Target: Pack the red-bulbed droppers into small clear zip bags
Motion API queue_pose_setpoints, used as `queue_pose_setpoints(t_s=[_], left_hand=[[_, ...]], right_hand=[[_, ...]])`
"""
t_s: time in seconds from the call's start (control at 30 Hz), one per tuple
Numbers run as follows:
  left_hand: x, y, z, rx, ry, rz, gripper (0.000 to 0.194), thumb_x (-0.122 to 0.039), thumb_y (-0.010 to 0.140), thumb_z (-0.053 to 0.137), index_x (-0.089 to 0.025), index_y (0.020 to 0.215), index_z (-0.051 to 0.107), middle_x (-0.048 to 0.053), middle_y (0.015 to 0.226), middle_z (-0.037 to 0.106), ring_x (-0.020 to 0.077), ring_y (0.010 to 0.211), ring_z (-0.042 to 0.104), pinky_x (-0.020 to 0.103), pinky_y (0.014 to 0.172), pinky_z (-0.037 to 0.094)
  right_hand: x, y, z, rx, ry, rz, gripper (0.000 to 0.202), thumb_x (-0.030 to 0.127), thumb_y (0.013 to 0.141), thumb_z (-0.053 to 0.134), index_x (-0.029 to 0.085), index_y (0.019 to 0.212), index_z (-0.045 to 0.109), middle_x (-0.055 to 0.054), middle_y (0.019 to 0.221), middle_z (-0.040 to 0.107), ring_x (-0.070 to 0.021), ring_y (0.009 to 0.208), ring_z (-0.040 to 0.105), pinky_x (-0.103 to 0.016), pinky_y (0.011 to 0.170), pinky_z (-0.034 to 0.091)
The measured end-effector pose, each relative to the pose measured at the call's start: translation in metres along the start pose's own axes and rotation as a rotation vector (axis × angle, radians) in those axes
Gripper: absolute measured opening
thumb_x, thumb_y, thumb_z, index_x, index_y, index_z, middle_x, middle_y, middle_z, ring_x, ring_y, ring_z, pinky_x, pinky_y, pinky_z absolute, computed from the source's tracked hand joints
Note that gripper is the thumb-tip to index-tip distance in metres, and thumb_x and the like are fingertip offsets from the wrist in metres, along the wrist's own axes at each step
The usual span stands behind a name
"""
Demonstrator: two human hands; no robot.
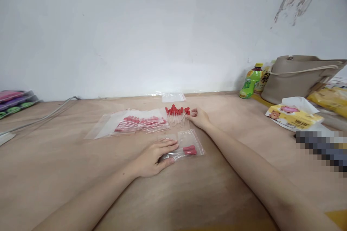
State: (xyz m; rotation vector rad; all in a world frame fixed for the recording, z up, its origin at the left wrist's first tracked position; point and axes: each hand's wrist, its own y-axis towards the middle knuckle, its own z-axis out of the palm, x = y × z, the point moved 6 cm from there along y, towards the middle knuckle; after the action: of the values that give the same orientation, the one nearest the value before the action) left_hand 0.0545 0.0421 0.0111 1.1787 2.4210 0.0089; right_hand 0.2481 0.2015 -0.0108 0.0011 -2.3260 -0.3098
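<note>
My left hand (157, 156) lies with fingers spread on a small clear zip bag (187, 138), which holds red-tipped sticks (190, 149) at its right side. Beyond it, my right hand (199, 117) pinches at the right end of a row of loose red-headed sticks (175, 112); its fingertips touch a red head there. To the left of that row, several filled bags (139, 124) with red-tipped contents overlap on top of larger clear bags (104, 127).
Near the wall lies a flat clear bag (173, 97). At the right stand a green bottle (251, 82), a grey-beige bag (288, 81) and a yellow tissue pack (294, 115). On the left are colourful packs (16, 101) and a grey cable (46, 117).
</note>
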Motion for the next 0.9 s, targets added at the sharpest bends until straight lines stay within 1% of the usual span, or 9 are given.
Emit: queue_pose_setpoints(t_s=[0.13, 0.27, 0.43, 0.53, 0.6, 0.67, 0.77, 0.83, 0.9], left_hand=[[0.001, 0.000, 0.000, -0.011, -0.012, -0.004, 0.044, -0.032, 0.088, 0.046, -0.027, 0.131, 0.038, 0.001, 0.135, 0.039, 0.0197, 0.124, 0.035, 0.039, 0.104, 0.028], [0.001, 0.001, 0.001, -0.009, 0.000, 0.000, 0.044, -0.032, 0.088, 0.045, -0.027, 0.131, 0.037, 0.001, 0.135, 0.038, 0.0195, 0.125, 0.034, 0.039, 0.104, 0.028], [0.001, 0.000, 0.000, -0.004, 0.011, 0.000, 0.044, -0.033, 0.088, 0.045, -0.027, 0.131, 0.038, 0.001, 0.135, 0.039, 0.0194, 0.124, 0.035, 0.039, 0.104, 0.028], [0.000, 0.000, 0.000, -0.010, 0.006, 0.006, 0.044, -0.033, 0.088, 0.045, -0.027, 0.130, 0.038, 0.002, 0.135, 0.039, 0.0196, 0.124, 0.035, 0.039, 0.104, 0.028], [0.000, -0.001, 0.000, -0.012, 0.006, 0.010, 0.044, -0.033, 0.088, 0.045, -0.027, 0.131, 0.038, 0.002, 0.134, 0.039, 0.0198, 0.124, 0.035, 0.040, 0.104, 0.028], [0.001, -0.001, 0.001, -0.008, 0.011, 0.006, 0.044, -0.033, 0.088, 0.045, -0.027, 0.131, 0.037, 0.001, 0.135, 0.039, 0.0198, 0.124, 0.034, 0.040, 0.104, 0.028], [0.001, -0.001, 0.001, -0.002, 0.016, 0.001, 0.044, -0.034, 0.088, 0.044, -0.027, 0.131, 0.037, 0.001, 0.135, 0.038, 0.0192, 0.125, 0.034, 0.040, 0.104, 0.027], [0.001, 0.000, 0.001, -0.002, 0.018, 0.003, 0.044, -0.034, 0.088, 0.044, -0.027, 0.131, 0.037, 0.001, 0.135, 0.038, 0.0188, 0.125, 0.034, 0.039, 0.104, 0.027], [0.002, 0.000, 0.001, -0.004, 0.022, 0.008, 0.044, -0.033, 0.088, 0.045, -0.027, 0.131, 0.037, 0.001, 0.135, 0.039, 0.0187, 0.125, 0.034, 0.039, 0.104, 0.028]], right_hand=[[-0.010, 0.002, -0.008, 0.057, -0.091, 0.083, 0.044, 0.028, 0.061, 0.063, 0.014, 0.101, 0.052, -0.009, 0.091, 0.062, -0.0196, 0.081, 0.058, -0.026, 0.065, 0.041], [-0.017, 0.004, -0.012, 0.101, -0.079, 0.115, 0.044, 0.018, 0.060, 0.062, 0.013, 0.102, 0.053, -0.012, 0.093, 0.062, -0.0223, 0.083, 0.058, -0.027, 0.065, 0.042], [-0.020, 0.007, -0.016, 0.119, 0.005, 0.116, 0.041, 0.017, 0.063, 0.060, 0.012, 0.103, 0.055, -0.013, 0.091, 0.061, -0.0241, 0.087, 0.056, -0.030, 0.071, 0.042], [-0.018, 0.003, -0.018, 0.126, 0.118, 0.108, 0.042, 0.021, 0.069, 0.054, 0.012, 0.110, 0.050, -0.011, 0.088, 0.061, -0.0196, 0.077, 0.058, -0.028, 0.064, 0.044], [-0.017, -0.006, -0.020, 0.123, 0.191, 0.099, 0.048, 0.023, 0.074, 0.048, 0.013, 0.120, 0.041, -0.007, 0.079, 0.060, -0.0155, 0.065, 0.056, -0.026, 0.057, 0.043], [-0.017, -0.020, -0.024, 0.110, 0.303, 0.081, 0.057, 0.024, 0.077, 0.043, 0.014, 0.130, 0.026, -0.001, 0.067, 0.056, -0.0121, 0.054, 0.052, -0.024, 0.051, 0.042], [-0.018, -0.047, -0.032, 0.101, 0.611, 0.058, 0.074, 0.024, 0.072, 0.049, 0.016, 0.134, 0.009, 0.007, 0.057, 0.047, -0.0088, 0.044, 0.045, -0.021, 0.044, 0.038], [-0.018, -0.065, -0.037, 0.091, 0.775, 0.058, 0.081, 0.025, 0.068, 0.054, 0.017, 0.134, 0.008, 0.009, 0.057, 0.045, -0.0083, 0.043, 0.046, -0.021, 0.043, 0.038], [-0.019, -0.079, -0.041, 0.067, 0.821, 0.064, 0.079, 0.025, 0.066, 0.056, 0.019, 0.131, 0.013, 0.009, 0.058, 0.046, -0.0090, 0.046, 0.050, -0.021, 0.044, 0.041]])
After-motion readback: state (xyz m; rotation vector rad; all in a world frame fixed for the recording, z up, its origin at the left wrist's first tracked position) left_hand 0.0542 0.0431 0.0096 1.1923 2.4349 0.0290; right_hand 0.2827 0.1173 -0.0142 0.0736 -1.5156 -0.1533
